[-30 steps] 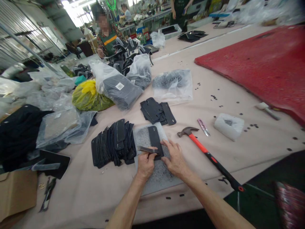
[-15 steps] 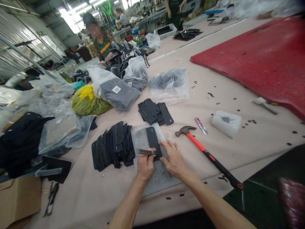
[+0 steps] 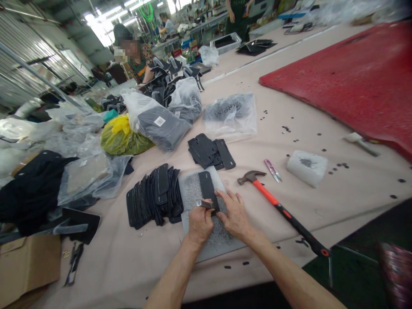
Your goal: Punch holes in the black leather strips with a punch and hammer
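Observation:
My left hand (image 3: 200, 224) is closed around a metal punch (image 3: 204, 204), which leans over the lower part of a dark strip (image 3: 206, 183). The strip lies on a grey speckled board (image 3: 190, 183). Fingers spread, my right hand (image 3: 234, 213) rests with its fingertips at the strip's right edge. The punch's working tip is hard to make out by my left fingers. Left of the board stands a thick row of dark pieces (image 3: 151, 197). Beyond it lies a loose pile of flat dark pieces (image 3: 206, 150).
A claw hammer (image 3: 268, 195) lies right of my right hand, with pink thread snips (image 3: 272, 170) and a white wrapped roll (image 3: 307, 167) beyond. A red sheet (image 3: 347, 73) covers the far right. Bagged goods (image 3: 164, 126) sit at the back left. A co-worker (image 3: 137, 60) is behind them.
The punch has swung from lying nearly sideways to a more end-on tilt over the strip, as my left hand turned and shifted slightly right. My right hand stays in place.

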`<state>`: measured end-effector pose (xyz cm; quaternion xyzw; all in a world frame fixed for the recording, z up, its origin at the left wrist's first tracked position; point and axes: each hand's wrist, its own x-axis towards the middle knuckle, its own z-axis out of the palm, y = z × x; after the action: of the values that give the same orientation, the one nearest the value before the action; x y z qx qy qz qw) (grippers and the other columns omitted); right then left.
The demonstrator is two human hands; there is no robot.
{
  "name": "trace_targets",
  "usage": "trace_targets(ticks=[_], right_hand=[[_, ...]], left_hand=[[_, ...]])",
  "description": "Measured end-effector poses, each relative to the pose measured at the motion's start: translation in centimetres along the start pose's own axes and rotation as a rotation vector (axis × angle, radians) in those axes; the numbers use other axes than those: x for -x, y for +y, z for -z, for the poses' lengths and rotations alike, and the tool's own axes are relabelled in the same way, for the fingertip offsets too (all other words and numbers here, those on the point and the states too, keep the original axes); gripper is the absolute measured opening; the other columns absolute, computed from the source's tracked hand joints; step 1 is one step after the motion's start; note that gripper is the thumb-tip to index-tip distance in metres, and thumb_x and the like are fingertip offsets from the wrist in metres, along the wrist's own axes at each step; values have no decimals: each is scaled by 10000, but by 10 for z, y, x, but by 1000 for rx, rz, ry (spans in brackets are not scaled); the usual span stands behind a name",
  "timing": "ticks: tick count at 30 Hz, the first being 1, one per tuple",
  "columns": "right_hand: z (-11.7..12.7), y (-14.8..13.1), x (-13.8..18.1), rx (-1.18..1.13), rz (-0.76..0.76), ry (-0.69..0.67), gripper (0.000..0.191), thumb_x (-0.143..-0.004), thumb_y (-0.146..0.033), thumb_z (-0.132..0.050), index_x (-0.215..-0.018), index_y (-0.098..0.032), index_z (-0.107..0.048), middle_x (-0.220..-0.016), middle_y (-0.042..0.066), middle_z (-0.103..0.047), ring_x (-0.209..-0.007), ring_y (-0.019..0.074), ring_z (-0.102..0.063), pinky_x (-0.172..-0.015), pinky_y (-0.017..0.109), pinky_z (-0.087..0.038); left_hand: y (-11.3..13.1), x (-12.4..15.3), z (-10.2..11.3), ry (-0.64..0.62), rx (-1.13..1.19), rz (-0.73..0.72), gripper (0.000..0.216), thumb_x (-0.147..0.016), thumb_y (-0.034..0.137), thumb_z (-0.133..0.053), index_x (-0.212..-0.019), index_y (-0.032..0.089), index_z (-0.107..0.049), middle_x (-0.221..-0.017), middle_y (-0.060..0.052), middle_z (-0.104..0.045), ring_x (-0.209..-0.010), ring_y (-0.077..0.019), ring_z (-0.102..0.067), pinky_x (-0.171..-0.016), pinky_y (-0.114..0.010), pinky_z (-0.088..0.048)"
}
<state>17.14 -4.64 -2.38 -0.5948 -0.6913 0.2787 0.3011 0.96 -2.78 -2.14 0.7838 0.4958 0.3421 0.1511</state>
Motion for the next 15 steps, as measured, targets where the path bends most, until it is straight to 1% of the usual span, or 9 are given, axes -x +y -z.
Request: trace_targets(ticks=[3,5,8,10,11,13,15], right_hand=[[2,-2,-1,6,12,-7,698,-764,-150,-509,-1430,-215,-310,-1415,84,-492,-1383,299,-288,-1115,610,-195],[10,-1,0,25,28,22,663,-780,-166,-509,-1418,-198,-331,-1392,99,-509,-1357,296,-336,-1108,587,-239],[34,9,4,119,47,169,574,-809,-209,-524,-1367,-152,-402,-1345,140,-528,-1277,284,-435,-1080,489,-336],[56,24,10,249,18,258,539,-816,-234,-536,-1335,-125,-441,-1303,164,-542,-1219,292,-478,-1042,448,-379],[67,33,14,331,-18,274,525,-819,-247,-540,-1321,-116,-456,-1275,175,-551,-1187,304,-493,-1017,448,-394],[86,50,23,495,-124,244,479,-825,-271,-536,-1271,-101,-498,-1192,193,-574,-1096,326,-528,-932,457,-433],[99,64,32,596,-242,143,386,-846,-285,-505,-1182,-101,-548,-1081,192,-592,-967,317,-562,-813,437,-459]], left_hand=[[3,-1,1,-18,-12,2,241,-876,106,-477,-1044,172,-636,-1003,-85,-734,-961,-221,-691,-862,-362,-570],[4,-1,2,-35,-19,7,239,-869,98,-481,-1034,180,-633,-998,-84,-729,-952,-222,-687,-855,-362,-568],[4,-2,3,-52,-13,31,208,-853,97,-505,-991,191,-630,-973,-77,-721,-931,-226,-681,-840,-367,-565],[4,-2,2,-52,-12,48,182,-843,101,-523,-964,193,-625,-947,-74,-713,-912,-229,-676,-828,-372,-563],[3,-2,2,-51,-11,54,176,-838,102,-529,-958,192,-622,-936,-74,-709,-905,-230,-672,-824,-374,-561],[3,-1,2,-47,-2,55,171,-831,98,-534,-949,190,-617,-919,-73,-700,-901,-231,-662,-828,-377,-554],[2,-1,1,-45,15,54,171,-829,92,-530,-945,186,-614,-916,-75,-693,-908,-232,-655,-835,-378,-545]])
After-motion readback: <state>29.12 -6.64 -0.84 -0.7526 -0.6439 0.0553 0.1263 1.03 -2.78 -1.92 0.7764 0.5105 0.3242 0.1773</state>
